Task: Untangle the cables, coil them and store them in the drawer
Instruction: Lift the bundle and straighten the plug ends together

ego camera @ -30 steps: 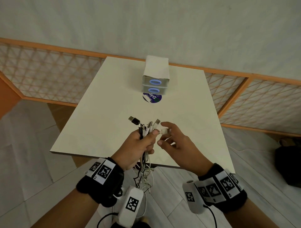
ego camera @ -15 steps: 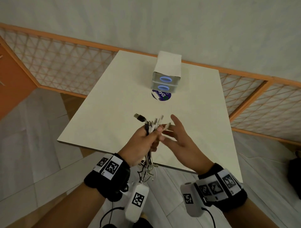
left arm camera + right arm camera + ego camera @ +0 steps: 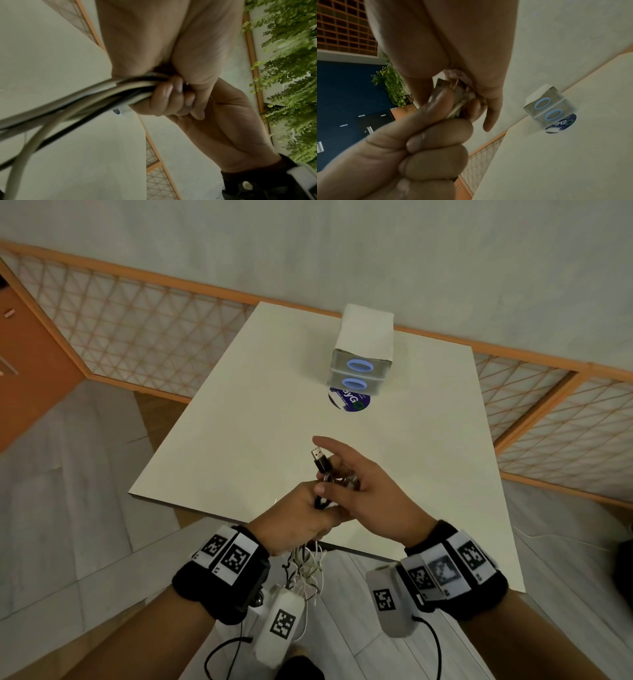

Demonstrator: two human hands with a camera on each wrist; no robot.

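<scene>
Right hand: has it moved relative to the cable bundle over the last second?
Yes. The right hand has closed in leftward over the plug ends of the cable bundle gripped by the left hand.

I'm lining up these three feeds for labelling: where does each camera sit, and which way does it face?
Head: worn on the head, looks down over both hands at the table and drawer box.
Left wrist: looks along the left hand gripping the cables.
Right wrist: looks along the right hand at the connectors.
Shared: head and right wrist both show the drawer box.
</scene>
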